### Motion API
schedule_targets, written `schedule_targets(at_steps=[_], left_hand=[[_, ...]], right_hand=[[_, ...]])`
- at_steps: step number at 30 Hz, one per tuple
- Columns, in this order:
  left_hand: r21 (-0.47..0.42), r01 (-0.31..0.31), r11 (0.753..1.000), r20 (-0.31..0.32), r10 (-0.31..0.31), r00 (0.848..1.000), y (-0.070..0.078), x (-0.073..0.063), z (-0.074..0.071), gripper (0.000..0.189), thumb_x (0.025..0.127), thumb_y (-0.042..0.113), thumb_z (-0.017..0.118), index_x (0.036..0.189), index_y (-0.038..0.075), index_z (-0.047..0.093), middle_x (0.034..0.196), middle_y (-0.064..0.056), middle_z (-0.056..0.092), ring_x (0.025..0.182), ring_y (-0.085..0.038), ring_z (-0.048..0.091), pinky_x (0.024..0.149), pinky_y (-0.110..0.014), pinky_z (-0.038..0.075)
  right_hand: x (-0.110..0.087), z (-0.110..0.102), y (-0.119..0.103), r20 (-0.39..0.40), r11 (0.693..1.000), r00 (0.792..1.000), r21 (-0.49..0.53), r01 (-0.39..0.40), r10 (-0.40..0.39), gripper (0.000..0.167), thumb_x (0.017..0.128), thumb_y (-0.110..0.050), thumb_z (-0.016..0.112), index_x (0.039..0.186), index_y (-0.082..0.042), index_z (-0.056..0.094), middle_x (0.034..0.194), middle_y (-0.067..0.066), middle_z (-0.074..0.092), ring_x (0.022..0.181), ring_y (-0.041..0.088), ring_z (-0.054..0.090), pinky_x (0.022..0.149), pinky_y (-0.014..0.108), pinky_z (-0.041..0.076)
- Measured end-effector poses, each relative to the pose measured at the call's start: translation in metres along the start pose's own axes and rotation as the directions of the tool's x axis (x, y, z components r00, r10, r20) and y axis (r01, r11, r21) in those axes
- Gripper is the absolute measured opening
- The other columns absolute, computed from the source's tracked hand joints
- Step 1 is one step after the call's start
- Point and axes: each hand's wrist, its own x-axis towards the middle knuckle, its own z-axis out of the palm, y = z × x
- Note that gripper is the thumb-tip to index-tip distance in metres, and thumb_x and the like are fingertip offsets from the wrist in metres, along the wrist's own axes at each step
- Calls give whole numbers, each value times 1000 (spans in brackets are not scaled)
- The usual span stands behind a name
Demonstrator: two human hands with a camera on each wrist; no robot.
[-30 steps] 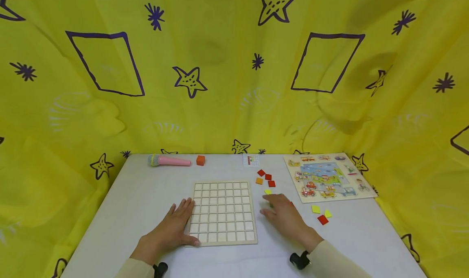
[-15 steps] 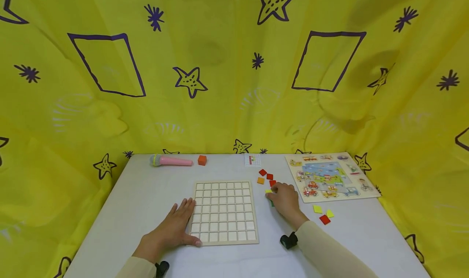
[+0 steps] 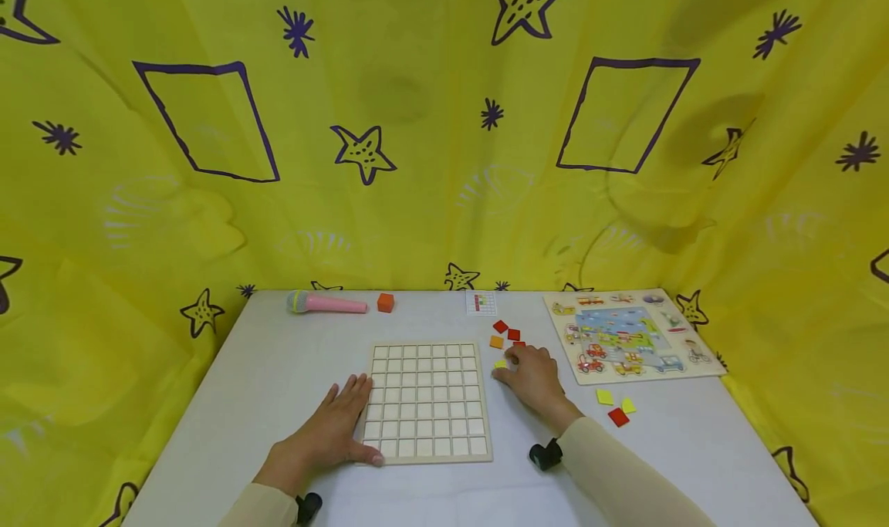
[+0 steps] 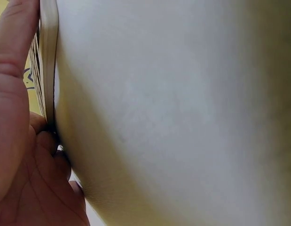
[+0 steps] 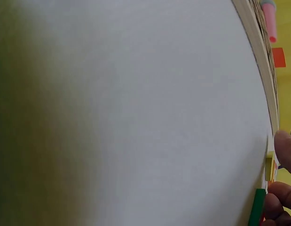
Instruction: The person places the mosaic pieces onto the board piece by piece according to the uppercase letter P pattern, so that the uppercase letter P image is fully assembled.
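Observation:
A pale wooden grid board point(image 3: 426, 402) with square cells lies on the white table. My left hand point(image 3: 326, 430) rests along its left edge, fingers straight and thumb at the near left corner. The left wrist view has the thumb beside the board's side edge. Right of the board, my right hand point(image 3: 535, 380) pinches a small yellow tile point(image 3: 500, 365) between thumb and finger. From the right wrist, that yellow tile point(image 5: 270, 165) appears between the thumb and curled fingers, with a green tile point(image 5: 257, 208) close by.
Red tiles point(image 3: 513, 334) and an orange tile point(image 3: 496, 342) lie beyond my right hand. Yellow tiles point(image 3: 605, 396) and a red tile point(image 3: 618, 417) sit to its right. Farther back are a vehicle puzzle board point(image 3: 677, 349), pattern card point(image 3: 481, 303), orange cube point(image 3: 385, 302) and toy microphone point(image 3: 329, 304).
My right hand has come in over the tiles, and its thumb and finger have closed in around the yellow tile, which has shifted left toward the grid board. The left hand stays put.

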Motion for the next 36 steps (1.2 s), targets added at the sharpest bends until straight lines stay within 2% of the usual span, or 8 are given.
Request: schedule_targets(at_steps=[7,12,17,22,26,31,33,36], left_hand=[[3,0,1000,-4,0,1000,-2,2,2,137,67,64,90,166,-3,23,174,-22,20,164,-40,13,132,-61,7],[0,-13,1000,-8,13,1000,-4,4,4,137,67,63,92,165,-5,23,174,-24,20,163,-41,13,132,-62,7],[7,-12,1000,-6,12,1000,-5,5,5,137,67,64,91,165,-5,23,174,-23,20,163,-41,13,132,-62,7],[10,-6,1000,-1,6,1000,-4,5,5,138,67,64,91,165,-5,23,174,-23,20,164,-40,12,132,-62,6],[13,4,1000,-1,-4,1000,-4,4,4,138,67,65,90,165,-4,23,174,-22,20,164,-40,13,132,-62,6],[6,-1,1000,-4,1,1000,-4,3,4,138,67,65,90,165,-4,23,174,-23,20,164,-40,13,132,-61,6],[7,-5,1000,-6,5,1000,-4,3,3,138,67,65,90,165,-4,22,174,-23,19,164,-40,13,132,-61,6],[6,-4,1000,-9,4,1000,-4,3,3,137,67,65,90,165,-4,23,174,-23,20,164,-40,13,132,-61,6]], right_hand=[[0,3,-1,-16,999,1000,40,13,-12,31,90,-15,82,120,-8,80,123,13,74,111,34,56,92,52,44],[0,4,0,-19,997,999,66,-29,30,25,90,-14,82,115,-7,80,117,11,75,109,32,56,94,52,44],[-1,4,-1,-29,995,1000,104,-5,8,21,91,-12,81,112,-7,82,116,11,77,109,32,57,94,52,43],[-2,3,-2,-42,985,999,169,19,-12,25,92,-15,80,117,-10,80,121,10,76,113,32,59,99,52,45],[-2,4,-6,-47,961,999,274,27,-14,29,94,-14,78,123,-10,77,121,10,76,110,30,65,101,50,53],[0,7,-12,-59,910,998,415,16,9,31,95,-12,78,127,-11,76,127,8,75,109,25,67,92,33,61],[1,7,-16,-75,887,997,461,14,23,31,95,-12,79,126,-13,77,122,7,76,105,23,66,84,24,60],[3,6,-21,-90,847,995,531,14,41,30,95,-13,80,125,-13,78,108,7,75,96,23,62,73,19,55]])
